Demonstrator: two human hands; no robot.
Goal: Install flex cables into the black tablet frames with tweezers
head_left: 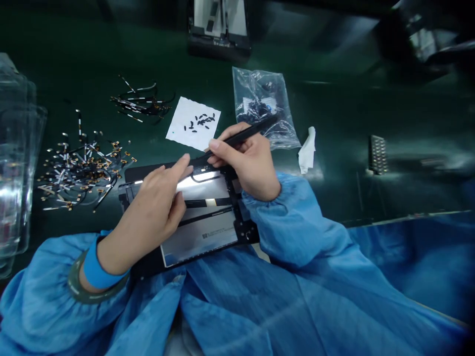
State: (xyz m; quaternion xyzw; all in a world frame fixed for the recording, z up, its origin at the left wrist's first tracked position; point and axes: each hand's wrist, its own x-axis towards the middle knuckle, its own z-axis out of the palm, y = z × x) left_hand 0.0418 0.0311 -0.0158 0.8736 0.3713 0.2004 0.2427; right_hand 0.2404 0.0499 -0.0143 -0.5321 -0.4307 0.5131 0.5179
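My right hand (252, 155) is closed around black tweezers (247, 133), whose tips point down and left toward the upper edge of an opened tablet-like device (204, 240). The device has a black frame and silver inner panels, and it rests tilted at the table edge against my lap. Across its left part lies my left hand (154, 205), fingers stretched out and thumb apart, fingertips touching the upper frame near a thin dark cable. Whatever lies under the left fingers and at the tweezer tips is hidden or too small to make out.
Beyond the device lie a white paper (181, 118) with small black pieces, a clear plastic bag (289, 131) and a crumpled white scrap (307, 151). Flex cables (85, 168) are heaped at left, with a smaller bunch (143, 105) behind. Clear trays (17, 148) stand far left; another device (218, 42) lies at the back.
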